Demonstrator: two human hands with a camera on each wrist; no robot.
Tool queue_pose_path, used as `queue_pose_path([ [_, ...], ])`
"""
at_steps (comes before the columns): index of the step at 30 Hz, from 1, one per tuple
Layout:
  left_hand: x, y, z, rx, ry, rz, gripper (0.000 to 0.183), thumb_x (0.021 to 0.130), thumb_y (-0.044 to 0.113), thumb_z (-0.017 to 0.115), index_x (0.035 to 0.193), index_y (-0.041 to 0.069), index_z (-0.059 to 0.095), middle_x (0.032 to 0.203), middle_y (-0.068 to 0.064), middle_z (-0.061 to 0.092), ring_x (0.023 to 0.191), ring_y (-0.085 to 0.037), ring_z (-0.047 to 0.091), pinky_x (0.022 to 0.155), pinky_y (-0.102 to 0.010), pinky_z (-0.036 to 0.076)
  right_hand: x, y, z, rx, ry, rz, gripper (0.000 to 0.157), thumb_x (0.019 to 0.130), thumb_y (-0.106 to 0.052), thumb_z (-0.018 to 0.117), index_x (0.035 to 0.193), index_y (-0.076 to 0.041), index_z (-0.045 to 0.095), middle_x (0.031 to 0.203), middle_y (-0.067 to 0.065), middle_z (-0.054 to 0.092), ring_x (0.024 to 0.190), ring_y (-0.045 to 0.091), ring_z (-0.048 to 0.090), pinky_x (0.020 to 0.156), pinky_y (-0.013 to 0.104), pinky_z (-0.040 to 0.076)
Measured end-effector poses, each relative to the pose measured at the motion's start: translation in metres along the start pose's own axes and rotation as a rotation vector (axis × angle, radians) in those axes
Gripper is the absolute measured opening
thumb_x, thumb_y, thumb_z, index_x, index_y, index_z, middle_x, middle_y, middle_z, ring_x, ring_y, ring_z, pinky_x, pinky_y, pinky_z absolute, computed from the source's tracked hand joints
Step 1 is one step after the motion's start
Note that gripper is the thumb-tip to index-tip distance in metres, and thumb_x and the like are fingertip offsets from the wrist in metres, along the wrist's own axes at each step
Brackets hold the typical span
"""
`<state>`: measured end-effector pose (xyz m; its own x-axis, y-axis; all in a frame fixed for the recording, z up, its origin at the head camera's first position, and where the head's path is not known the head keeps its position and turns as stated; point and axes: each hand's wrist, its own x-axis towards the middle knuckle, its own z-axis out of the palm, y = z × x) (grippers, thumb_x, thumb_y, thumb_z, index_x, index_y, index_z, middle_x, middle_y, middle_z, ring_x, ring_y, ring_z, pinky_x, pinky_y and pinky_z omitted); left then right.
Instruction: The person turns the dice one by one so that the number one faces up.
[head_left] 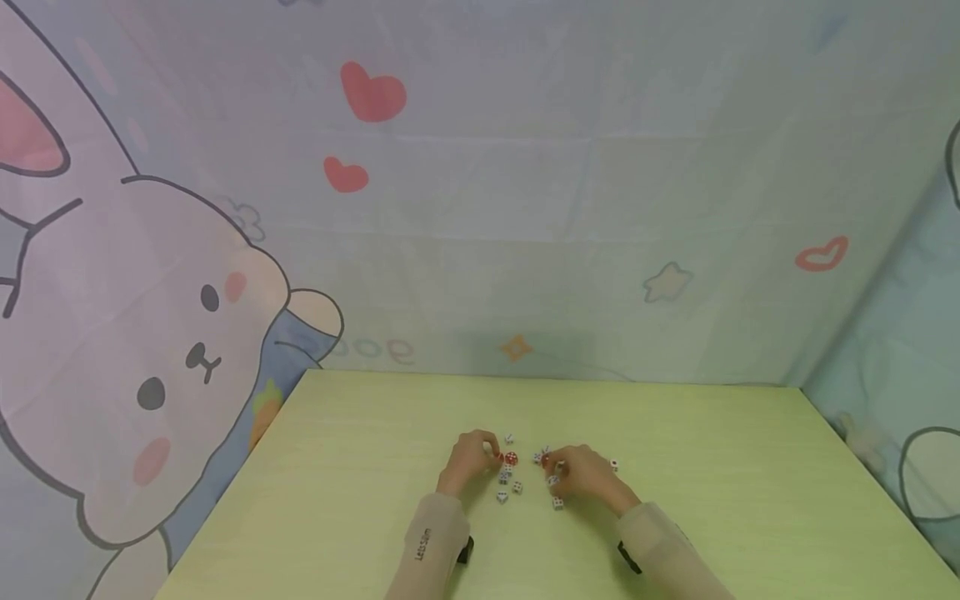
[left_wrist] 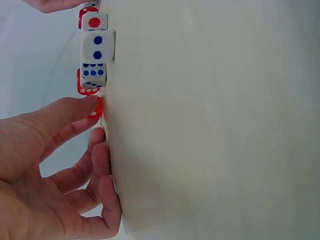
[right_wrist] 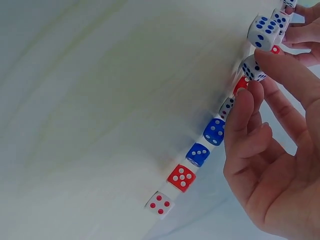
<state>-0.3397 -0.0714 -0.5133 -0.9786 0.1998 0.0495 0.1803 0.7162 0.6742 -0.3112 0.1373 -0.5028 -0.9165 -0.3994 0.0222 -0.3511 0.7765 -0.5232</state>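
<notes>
On the tabletop my left hand [head_left: 471, 457] pinches a red die [left_wrist: 95, 108] between thumb and fingertip, its other fingers curving down along the surface. Right beside that hand lies another red die [head_left: 512, 458], with a white die [head_left: 509, 438] farther back. My right hand [head_left: 585, 472] holds a white die with blue pips [right_wrist: 253, 69] at its fingertips, partly hidden by the thumb. Close around it in the right wrist view are a larger-looking white die [right_wrist: 263, 32] and a red die [right_wrist: 240, 85], which the fingers partly cover.
Several white dice lie between the hands, including one [head_left: 517, 487] and a nearer one [head_left: 502, 497]. In the right wrist view two blue dice [right_wrist: 214, 131], a red die [right_wrist: 181, 178] and a white die with red pips [right_wrist: 159, 204] appear. Behind the yellow-green table [head_left: 720, 467] hangs a printed cloth [head_left: 525, 250].
</notes>
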Motion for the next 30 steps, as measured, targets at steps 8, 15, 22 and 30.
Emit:
queue_pose_path([
  [8, 0.000, -0.001, 0.000, 0.004, -0.003, 0.005, 0.007, 0.073, 0.007, 0.069, 0.075, 0.006, 0.063, 0.112, -0.020, 0.059, 0.066, -0.017, 0.049, 0.072, -0.041, 0.045, 0.000, 0.005, 0.001, 0.022, 0.015, 0.020, 0.017, 0.067, -0.012, 0.073, 0.081, -0.015, 0.064, 0.083, 0.003, 0.065, 0.060, 0.011, 0.050, 0.050, 0.026, 0.039],
  [15, 0.000, 0.000, 0.000, -0.003, -0.005, 0.010, 0.007, 0.073, 0.007, 0.069, 0.076, 0.006, 0.063, 0.111, -0.020, 0.060, 0.067, -0.017, 0.050, 0.070, -0.040, 0.045, -0.003, 0.005, 0.000, 0.032, 0.014, 0.036, 0.017, 0.068, -0.011, 0.073, 0.082, -0.015, 0.064, 0.068, -0.002, 0.057, 0.057, 0.011, 0.049, 0.048, 0.026, 0.038],
  [22, 0.001, -0.001, 0.001, -0.001, -0.011, 0.005, 0.006, 0.074, 0.007, 0.069, 0.075, 0.006, 0.063, 0.111, -0.020, 0.059, 0.064, -0.016, 0.047, 0.065, -0.036, 0.043, -0.004, 0.008, 0.002, 0.011, 0.022, 0.021, 0.016, 0.069, -0.011, 0.072, 0.081, -0.016, 0.063, 0.065, -0.003, 0.055, 0.056, 0.011, 0.047, 0.048, 0.025, 0.036],
  [30, 0.001, -0.001, 0.000, -0.007, -0.011, 0.000, 0.006, 0.074, 0.007, 0.068, 0.076, 0.005, 0.063, 0.109, -0.020, 0.060, 0.059, -0.014, 0.046, 0.056, -0.028, 0.038, -0.009, 0.018, -0.005, 0.016, 0.064, 0.023, 0.014, 0.069, -0.013, 0.072, 0.079, -0.016, 0.062, 0.065, -0.003, 0.054, 0.056, 0.011, 0.045, 0.047, 0.025, 0.034],
])
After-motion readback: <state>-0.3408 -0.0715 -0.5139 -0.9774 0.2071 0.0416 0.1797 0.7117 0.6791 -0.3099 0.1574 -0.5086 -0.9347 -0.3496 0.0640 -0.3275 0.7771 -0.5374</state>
